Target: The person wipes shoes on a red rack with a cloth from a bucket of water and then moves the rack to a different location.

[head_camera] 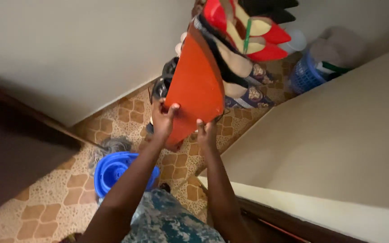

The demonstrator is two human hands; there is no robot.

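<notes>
While the camera is looking straight down a narrow corner, two pale walls (82, 49) are closing in on either side and a floor (55, 193) of brown and cream tiles is showing between them. A shoe rack (244, 54) is standing against the far corner, its pairs sitting toe-out in stacked rows: red heels (266, 42) near the top, patterned dark flats (253, 85) lower down, black shoes at the very top edge. An orange panel (194, 85), broad and curved along one side, is leaning at the rack's near side, tilted with its narrow end pointing down; whether it is part of the rack or a loose board I cannot tell. Both hands are gripping its lower edge, probably to steady a wide, awkward piece from two points. The left hand (162, 119) is clasping the left edge with the thumb over the front face; the right hand (206, 135) is pinching the bottom right edge, fingers curled behind. A blue bucket (113, 171) is sitting on the floor below the left forearm, a mop head (111, 146) lying just beside it. A blue basket (305, 74) is tucked into the far right corner.
</notes>
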